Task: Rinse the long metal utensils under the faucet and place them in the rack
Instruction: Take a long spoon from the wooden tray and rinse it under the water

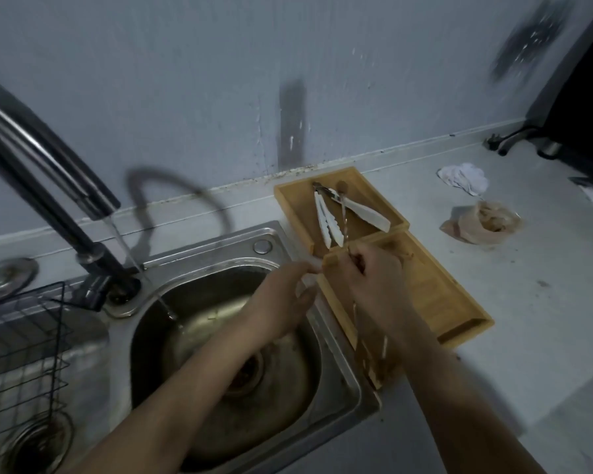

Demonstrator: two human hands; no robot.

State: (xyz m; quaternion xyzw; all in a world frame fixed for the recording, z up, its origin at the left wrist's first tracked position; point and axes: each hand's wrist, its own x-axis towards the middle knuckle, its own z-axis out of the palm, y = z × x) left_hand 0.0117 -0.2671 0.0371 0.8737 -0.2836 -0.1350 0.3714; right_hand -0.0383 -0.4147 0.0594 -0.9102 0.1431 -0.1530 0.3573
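Fingers of the right hand (374,282) are curled round a thin metal utensil (344,213), a long twisted rod whose far end lies in the bamboo tray (442,302) beside the white-tipped tongs (326,217). The tray sits on the counter (528,302) just right of the sink (339,371), its near section under the right wrist. Whether the left hand (288,295) grips anything I cannot tell; its fingertips are pinched together at the tray's near corner, close to the right hand, over the sink's right rim. Water runs from the dark faucet (48,172) in a thin stream into the steel basin, well left of both hands. A black wire rack (21,336) stands at the far left. A crumpled plastic bag (483,224) and a white cloth (464,176) lie farther right on the counter.
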